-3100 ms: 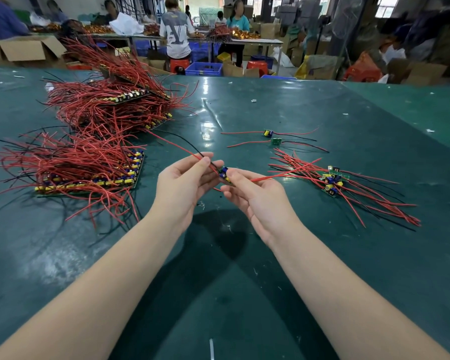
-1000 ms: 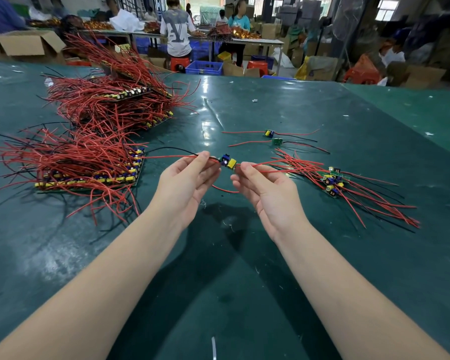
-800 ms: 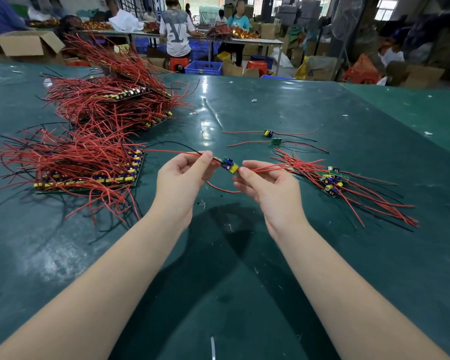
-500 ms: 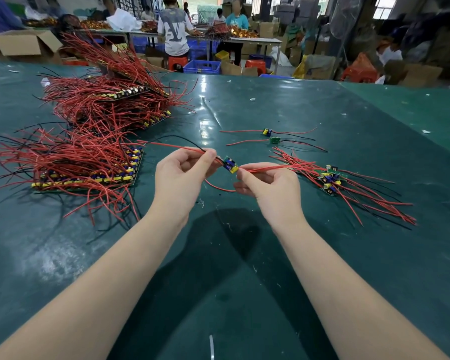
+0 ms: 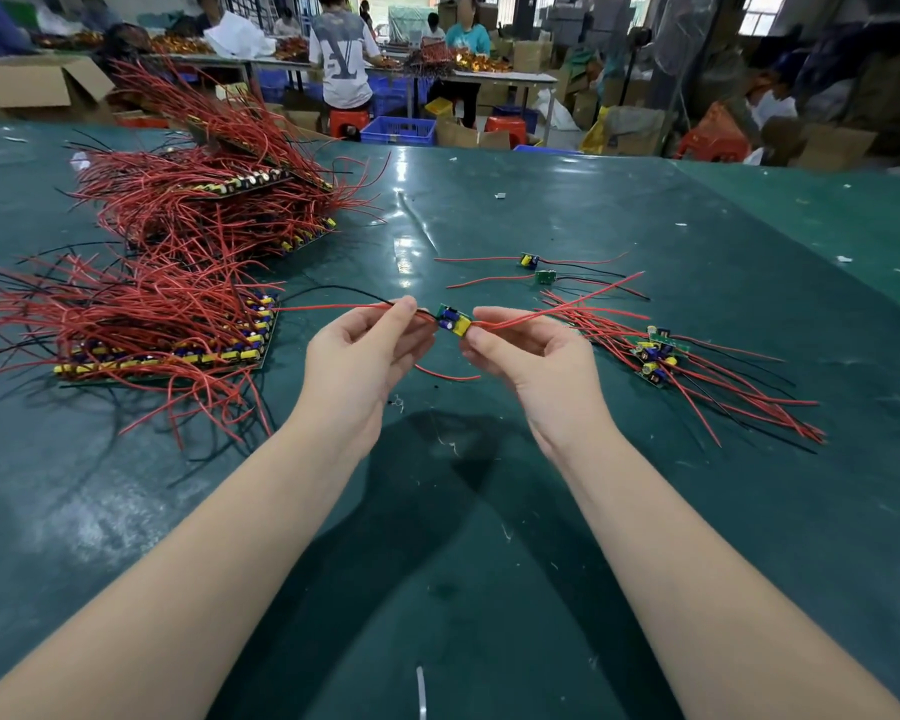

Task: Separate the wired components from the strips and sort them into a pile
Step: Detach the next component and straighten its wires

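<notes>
Two bare hands up over green table (image 5: pixel 489 537), one small wired component (image 5: pixel 454 320) held between them, off the surface. Left hand (image 5: pixel 359 356): thumb + forefinger pinched on red and black leads at component's left end. Right hand (image 5: pixel 536 358): thumb + forefinger clamped on red leads at its right end, other fingers curled loose. Two loose components (image 5: pixel 536 270) flat on table beyond hands, apart from rest. One sorted pile (image 5: pixel 655 356) to right, roughly 5–6 pcs, exact count unclear under tangled leads. One strip (image 5: pixel 178 350) w/ wired parts near left; further heap of strips (image 5: pixel 214 200) behind, at least 2, count uncertain. One stray red wire (image 5: pixel 445 375) on table below component.
</notes>
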